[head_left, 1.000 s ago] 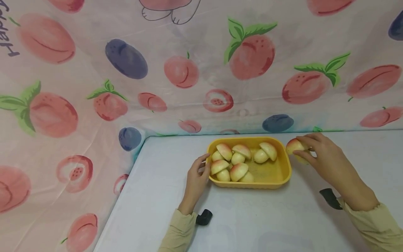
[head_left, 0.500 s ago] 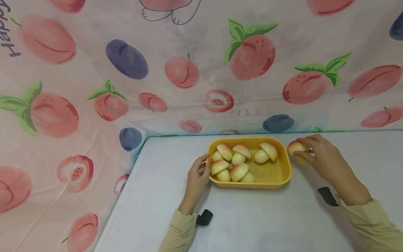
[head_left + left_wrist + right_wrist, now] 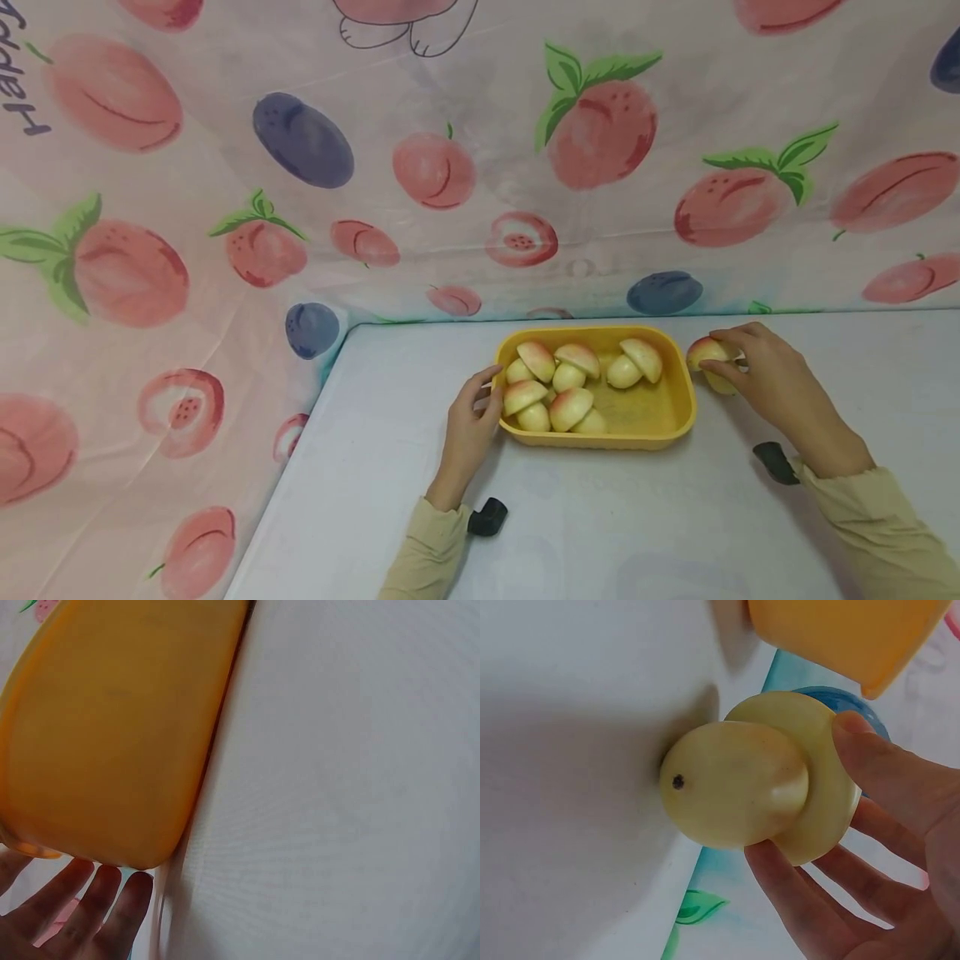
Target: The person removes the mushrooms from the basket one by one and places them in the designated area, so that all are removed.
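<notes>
Mushroom toy sits on the tabletop just beside the right end of the yellow tray, near the far edge; the right hand pinches its cap between thumb and fingers, with the stem pointing away from the palm; the left hand rests with relaxed fingers against the tray's left end; five similar mushrooms lie inside the tray.
</notes>
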Tool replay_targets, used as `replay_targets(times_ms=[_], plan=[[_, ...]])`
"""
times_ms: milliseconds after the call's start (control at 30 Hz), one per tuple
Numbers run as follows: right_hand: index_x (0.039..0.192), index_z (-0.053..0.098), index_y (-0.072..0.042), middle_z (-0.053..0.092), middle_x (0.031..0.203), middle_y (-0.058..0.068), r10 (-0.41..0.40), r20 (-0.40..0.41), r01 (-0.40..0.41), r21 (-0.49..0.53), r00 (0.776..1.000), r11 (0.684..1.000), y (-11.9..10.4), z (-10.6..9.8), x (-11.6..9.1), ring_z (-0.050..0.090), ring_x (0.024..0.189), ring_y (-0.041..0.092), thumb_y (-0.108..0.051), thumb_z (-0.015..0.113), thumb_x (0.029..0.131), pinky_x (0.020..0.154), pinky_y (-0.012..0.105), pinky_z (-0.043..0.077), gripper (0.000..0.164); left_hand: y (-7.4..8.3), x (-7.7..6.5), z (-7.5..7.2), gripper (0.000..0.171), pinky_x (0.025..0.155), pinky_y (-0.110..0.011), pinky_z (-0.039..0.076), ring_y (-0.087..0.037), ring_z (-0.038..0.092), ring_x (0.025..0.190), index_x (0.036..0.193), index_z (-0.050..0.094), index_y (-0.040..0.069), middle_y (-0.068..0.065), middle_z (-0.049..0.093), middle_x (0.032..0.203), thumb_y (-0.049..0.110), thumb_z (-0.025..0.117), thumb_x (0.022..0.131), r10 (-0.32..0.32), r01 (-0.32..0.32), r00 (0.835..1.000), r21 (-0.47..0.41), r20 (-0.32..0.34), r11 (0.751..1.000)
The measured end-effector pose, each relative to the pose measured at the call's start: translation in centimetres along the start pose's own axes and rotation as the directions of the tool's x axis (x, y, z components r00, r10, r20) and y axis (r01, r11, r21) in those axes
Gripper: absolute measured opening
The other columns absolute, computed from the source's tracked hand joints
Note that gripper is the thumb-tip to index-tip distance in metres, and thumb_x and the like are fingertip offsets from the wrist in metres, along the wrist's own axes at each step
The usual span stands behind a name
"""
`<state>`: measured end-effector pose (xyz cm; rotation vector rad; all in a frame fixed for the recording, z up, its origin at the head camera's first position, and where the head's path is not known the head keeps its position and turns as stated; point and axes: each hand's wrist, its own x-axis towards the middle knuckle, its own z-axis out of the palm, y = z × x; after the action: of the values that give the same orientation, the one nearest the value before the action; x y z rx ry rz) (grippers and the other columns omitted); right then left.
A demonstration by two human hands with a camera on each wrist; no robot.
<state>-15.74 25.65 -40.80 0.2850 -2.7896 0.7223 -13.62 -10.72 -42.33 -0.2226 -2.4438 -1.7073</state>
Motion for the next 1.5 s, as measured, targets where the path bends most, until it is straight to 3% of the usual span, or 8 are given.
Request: replay_targets(times_ms=[533,800,900,1067,1333,1500], plan=[[0.119,0.062,0.013,0.058,0.11,0.033,0.022,0.025,-0.023,0.004,0.999,1.0,0.8,0.3,0.7,0.058,0.096,0.047,-0.018,0.077,0.087,0.081,0.063,0.048,0.047,0.1,-0.1,-0.1,0.033,0.088,-0.039,0.054,-0.034,0.061,0.112,0.133,0.058,-0.001,-0.015,0.057,0.138,0.002,0.053,0.101,0.004,-0.004,1.0,0.011,0.005,1.0],[0.122,0.058,0.016,0.055,0.113,0.036,0.043,0.042,-0.043,-0.013,0.998,0.999,1.0,0.3,0.8,0.053,0.103,0.051,-0.022,0.074,0.091,0.088,0.067,0.043,0.051,-3.3,0.7,0.5,0.034,0.088,-0.041,0.054,-0.03,0.062,0.112,0.135,0.059,0.008,-0.009,0.057,0.14,0.008,0.055,0.102,-0.002,0.002,1.0,0.008,-0.01,1.0],[0.121,0.059,0.016,0.054,0.116,0.037,0.018,0.021,-0.018,-0.022,1.0,1.0,1.0,0.3,0.7,0.05,0.108,0.053,-0.02,0.074,0.09,0.092,0.068,0.04,0.05,-3.8,0.8,0.5,0.033,0.088,-0.038,0.054,-0.025,0.062,0.112,0.134,0.061,0.014,-0.004,0.057,0.139,0.012,0.056,0.102,0.012,-0.012,1.0,0.004,-0.01,1.0],[0.12,0.059,0.016,0.054,0.117,0.037,-0.006,-0.002,0.006,-0.036,1.0,0.999,0.8,0.3,0.6,0.048,0.109,0.053,-0.019,0.075,0.089,0.095,0.068,0.038,0.049,-3.8,0.8,0.4,0.033,0.088,-0.036,0.055,-0.023,0.062,0.111,0.134,0.061,0.016,-0.002,0.058,0.139,0.014,0.056,0.102,0.014,-0.014,1.0,0.009,-0.009,1.0],[0.119,0.06,0.014,0.054,0.117,0.036,-0.027,-0.006,0.027,-0.038,1.0,0.999,0.3,0.0,0.4,0.048,0.109,0.052,-0.017,0.075,0.089,0.094,0.067,0.039,0.046,-3.6,0.8,0.6,0.034,0.089,-0.042,0.053,-0.033,0.061,0.113,0.135,0.059,0.005,-0.012,0.057,0.14,0.005,0.054,0.101,-0.017,0.017,1.0,0.028,-0.014,0.999],[0.121,0.06,0.013,0.053,0.119,0.035,-0.037,-0.007,0.036,-0.025,0.999,0.999,-0.4,-0.3,0.2,0.047,0.111,0.051,-0.016,0.074,0.089,0.094,0.067,0.039,0.045,-3.6,0.7,0.4,0.033,0.089,-0.037,0.054,-0.025,0.062,0.113,0.135,0.06,0.013,-0.004,0.058,0.139,0.012,0.055,0.102,-0.001,0.001,1.0,0.023,-0.009,1.0]])
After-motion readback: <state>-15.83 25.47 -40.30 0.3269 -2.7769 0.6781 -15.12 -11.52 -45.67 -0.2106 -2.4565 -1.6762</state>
